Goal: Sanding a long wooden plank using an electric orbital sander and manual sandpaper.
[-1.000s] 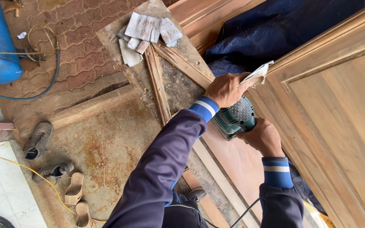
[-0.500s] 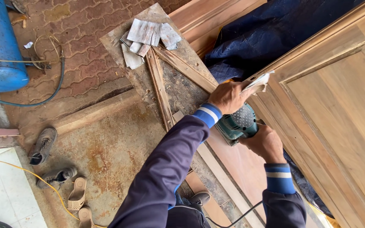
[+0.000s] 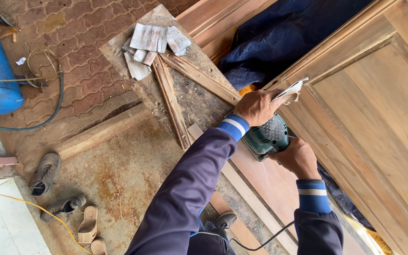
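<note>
Your sander [image 3: 266, 138], a green power tool, sits at the edge of the wooden door [image 3: 374, 118], between your two hands, and that puts its base where the frame meets the lower board. Your right hand [image 3: 299, 158] wraps closed over its rear, likely to steady and steer it. Your left hand [image 3: 257, 106] is curled shut, pinching a folded sandpaper sheet [image 3: 291, 89] against the door's moulding, kept ready just above the tool.

The sander's base and switch are hidden under your hands, so you cannot tell whether it runs. Its cord [image 3: 260, 241] trails down out of sight. The blue tarp [image 3: 279, 42] covers whatever lies behind the door, and more sheets [image 3: 152, 40] lie on the bench [image 3: 199, 101], well apart.
</note>
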